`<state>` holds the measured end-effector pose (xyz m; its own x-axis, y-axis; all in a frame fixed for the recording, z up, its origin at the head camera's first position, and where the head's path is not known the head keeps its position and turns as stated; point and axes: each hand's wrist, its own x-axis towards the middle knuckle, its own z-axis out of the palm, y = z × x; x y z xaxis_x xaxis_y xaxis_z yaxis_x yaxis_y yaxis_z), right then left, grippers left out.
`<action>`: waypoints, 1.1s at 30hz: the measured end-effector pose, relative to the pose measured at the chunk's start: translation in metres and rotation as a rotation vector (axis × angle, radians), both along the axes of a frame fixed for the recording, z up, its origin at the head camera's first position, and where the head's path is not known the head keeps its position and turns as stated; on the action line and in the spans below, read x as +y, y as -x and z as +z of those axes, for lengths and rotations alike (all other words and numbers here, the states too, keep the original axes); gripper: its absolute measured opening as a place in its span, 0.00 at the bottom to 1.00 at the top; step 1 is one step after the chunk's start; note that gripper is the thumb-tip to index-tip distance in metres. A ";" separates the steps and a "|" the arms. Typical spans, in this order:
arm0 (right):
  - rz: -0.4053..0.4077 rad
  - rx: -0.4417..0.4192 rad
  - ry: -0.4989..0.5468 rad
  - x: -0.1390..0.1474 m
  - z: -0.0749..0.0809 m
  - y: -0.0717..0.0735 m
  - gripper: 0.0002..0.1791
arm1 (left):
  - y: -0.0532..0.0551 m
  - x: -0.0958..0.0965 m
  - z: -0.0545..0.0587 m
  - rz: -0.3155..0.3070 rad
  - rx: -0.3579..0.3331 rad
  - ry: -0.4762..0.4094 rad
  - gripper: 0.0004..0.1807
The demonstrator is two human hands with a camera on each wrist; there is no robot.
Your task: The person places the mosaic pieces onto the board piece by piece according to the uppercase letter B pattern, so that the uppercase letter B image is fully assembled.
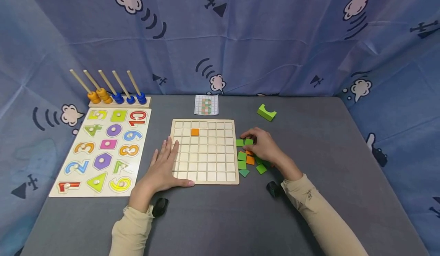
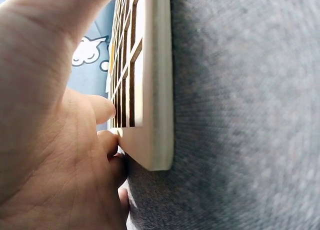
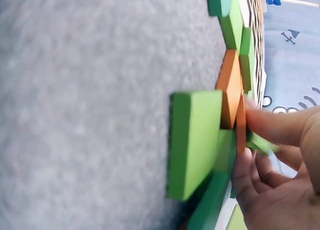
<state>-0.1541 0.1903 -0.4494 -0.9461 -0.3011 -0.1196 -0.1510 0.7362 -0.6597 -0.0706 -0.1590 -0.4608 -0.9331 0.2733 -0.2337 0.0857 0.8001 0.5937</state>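
A wooden grid board lies in the middle of the table, with one orange square tile in a cell near its top. My left hand rests spread along the board's left side, fingers straight, thumb at the near edge. To the right of the board, my right hand pinches a green square tile between thumb and fingers, over a loose pile. That pile holds several green tiles, orange tiles and a teal triangular tile. My palm covers part of it.
A printed pattern card lies behind the board. Left of it are a number-and-shape puzzle and a peg stacker with rings. A green arch block sits at the back right, before a blue curtain.
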 end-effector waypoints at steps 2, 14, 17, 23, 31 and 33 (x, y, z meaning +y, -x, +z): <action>-0.015 0.015 0.007 -0.002 0.001 0.001 0.14 | 0.000 0.000 -0.001 0.000 0.002 0.001 0.80; -0.138 0.262 0.138 -0.034 0.007 0.012 0.07 | 0.001 -0.001 0.002 0.007 -0.001 -0.010 0.79; -0.111 0.222 0.167 -0.048 0.006 0.014 0.08 | 0.001 -0.001 0.002 0.005 -0.004 -0.009 0.79; -0.070 0.113 0.223 -0.078 0.004 0.021 0.11 | 0.001 -0.002 0.000 0.008 -0.013 0.004 0.79; -0.048 0.063 0.262 -0.109 -0.002 0.032 0.04 | 0.002 -0.002 -0.002 0.008 -0.010 -0.004 0.79; -0.034 0.072 0.243 -0.114 -0.002 0.034 0.03 | 0.002 -0.002 -0.002 0.008 -0.011 -0.008 0.79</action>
